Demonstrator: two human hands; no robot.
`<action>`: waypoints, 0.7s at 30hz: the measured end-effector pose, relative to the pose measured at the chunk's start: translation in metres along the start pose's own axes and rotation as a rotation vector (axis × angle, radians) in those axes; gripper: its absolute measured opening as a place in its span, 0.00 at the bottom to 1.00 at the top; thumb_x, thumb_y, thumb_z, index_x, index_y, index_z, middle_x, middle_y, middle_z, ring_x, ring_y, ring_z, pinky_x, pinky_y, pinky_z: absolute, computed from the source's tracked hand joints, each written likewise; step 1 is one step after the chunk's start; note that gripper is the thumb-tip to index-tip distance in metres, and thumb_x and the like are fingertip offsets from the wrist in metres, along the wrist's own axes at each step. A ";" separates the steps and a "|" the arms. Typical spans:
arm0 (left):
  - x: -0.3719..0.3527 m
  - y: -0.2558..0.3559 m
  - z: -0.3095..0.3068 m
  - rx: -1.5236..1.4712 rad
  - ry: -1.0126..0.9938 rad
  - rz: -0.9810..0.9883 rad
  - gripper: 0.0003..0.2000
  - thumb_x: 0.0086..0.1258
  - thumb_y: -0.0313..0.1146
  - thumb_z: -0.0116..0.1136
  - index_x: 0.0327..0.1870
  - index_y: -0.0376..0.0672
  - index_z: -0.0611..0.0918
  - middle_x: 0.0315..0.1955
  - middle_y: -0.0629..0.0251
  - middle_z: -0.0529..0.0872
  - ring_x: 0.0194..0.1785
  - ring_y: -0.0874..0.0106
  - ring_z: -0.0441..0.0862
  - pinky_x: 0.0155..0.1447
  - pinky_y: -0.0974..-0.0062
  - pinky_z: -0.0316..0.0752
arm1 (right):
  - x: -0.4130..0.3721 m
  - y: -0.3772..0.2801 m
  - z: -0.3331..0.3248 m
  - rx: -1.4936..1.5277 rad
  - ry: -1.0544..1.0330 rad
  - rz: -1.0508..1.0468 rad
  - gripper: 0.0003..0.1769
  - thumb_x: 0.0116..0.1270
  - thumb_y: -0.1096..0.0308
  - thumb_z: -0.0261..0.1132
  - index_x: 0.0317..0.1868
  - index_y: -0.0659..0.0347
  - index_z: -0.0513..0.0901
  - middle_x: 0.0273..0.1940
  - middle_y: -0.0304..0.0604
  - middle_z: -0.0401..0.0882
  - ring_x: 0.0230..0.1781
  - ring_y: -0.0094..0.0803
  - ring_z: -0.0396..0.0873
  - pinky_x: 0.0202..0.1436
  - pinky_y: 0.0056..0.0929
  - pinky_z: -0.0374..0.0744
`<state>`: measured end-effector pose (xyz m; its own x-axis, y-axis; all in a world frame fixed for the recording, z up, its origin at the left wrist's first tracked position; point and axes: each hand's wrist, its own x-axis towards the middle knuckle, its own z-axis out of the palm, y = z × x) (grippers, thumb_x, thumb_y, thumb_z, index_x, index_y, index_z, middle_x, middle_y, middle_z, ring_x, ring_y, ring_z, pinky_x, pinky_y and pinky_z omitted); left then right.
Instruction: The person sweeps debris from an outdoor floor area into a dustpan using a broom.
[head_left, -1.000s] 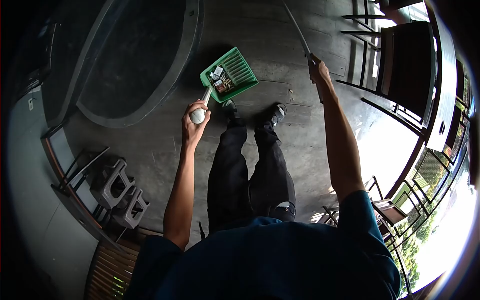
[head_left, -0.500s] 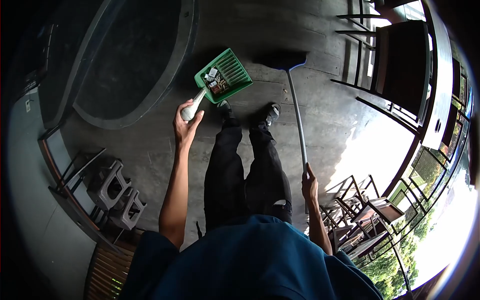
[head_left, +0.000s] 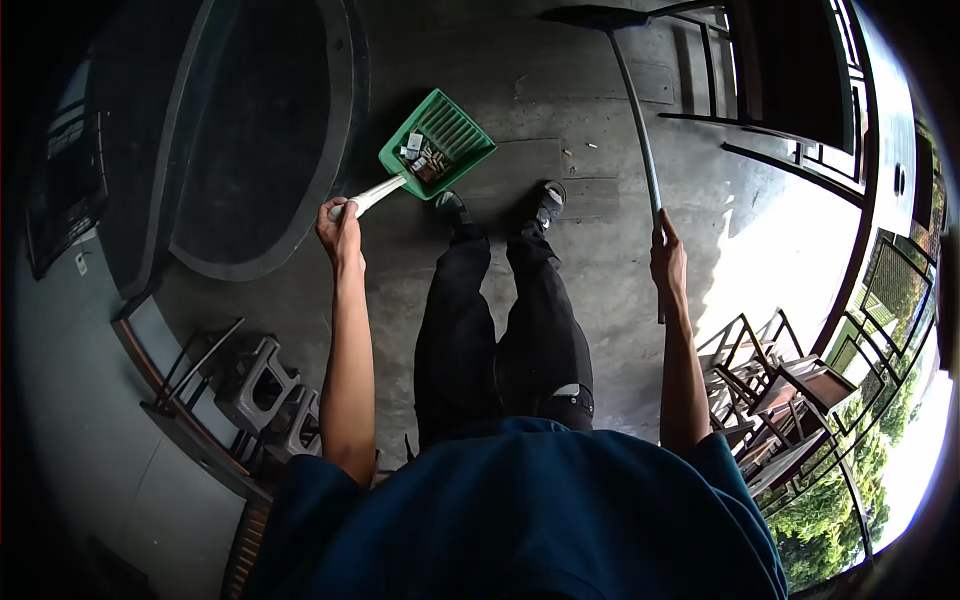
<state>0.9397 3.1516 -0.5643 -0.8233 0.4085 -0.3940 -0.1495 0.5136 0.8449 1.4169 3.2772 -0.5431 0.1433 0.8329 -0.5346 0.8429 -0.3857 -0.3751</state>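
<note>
My left hand [head_left: 341,228] is closed around the pale handle of a green dustpan [head_left: 468,170]. In the pan lie cigarette butts [head_left: 436,162] and small crumpled packs [head_left: 413,146]. My right hand [head_left: 669,256] grips the grey stick of a broom [head_left: 636,110], whose dark head [head_left: 597,17] is far forward near the top of the view. On the floor between dustpan and broom lie a few small butts [head_left: 592,145].
Dark table and chair legs [head_left: 700,120] stand at the right. Stacked wooden chairs [head_left: 780,390] are at lower right, plastic stools [head_left: 262,385] at lower left. A curved raised edge [head_left: 330,170] borders a dark area at left.
My right hand and the broom have moved forward and to the right, uncovering small butts on the floor. My left hand has shifted slightly left, with the dustpan moving a little left and forward.
</note>
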 end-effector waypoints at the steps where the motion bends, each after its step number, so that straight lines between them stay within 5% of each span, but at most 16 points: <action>1: 0.001 0.003 0.002 -0.016 0.009 -0.033 0.06 0.60 0.27 0.58 0.36 0.43 0.75 0.33 0.70 0.77 0.30 0.80 0.70 0.32 0.83 0.65 | 0.009 0.002 -0.002 0.009 0.006 0.013 0.22 0.70 0.60 0.51 0.65 0.47 0.68 0.18 0.51 0.70 0.16 0.33 0.67 0.23 0.36 0.69; 9: 0.008 0.025 0.011 -0.037 -0.065 -0.045 0.07 0.58 0.24 0.57 0.36 0.45 0.76 0.35 0.73 0.79 0.25 0.85 0.64 0.28 0.87 0.59 | -0.029 0.074 0.019 0.110 -0.157 0.145 0.23 0.71 0.59 0.49 0.65 0.50 0.66 0.21 0.59 0.72 0.20 0.45 0.75 0.26 0.40 0.70; 21: 0.046 0.042 0.046 0.073 -0.237 -0.030 0.07 0.61 0.23 0.57 0.38 0.44 0.76 0.42 0.72 0.81 0.35 0.84 0.72 0.35 0.87 0.65 | -0.135 0.050 -0.009 0.222 -0.273 0.318 0.24 0.70 0.66 0.51 0.66 0.52 0.65 0.19 0.49 0.63 0.19 0.28 0.62 0.25 0.32 0.68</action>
<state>0.9209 3.2266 -0.5635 -0.6662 0.5539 -0.4994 -0.1246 0.5776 0.8068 1.4445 3.1495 -0.4825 0.2094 0.5366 -0.8174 0.6438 -0.7049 -0.2978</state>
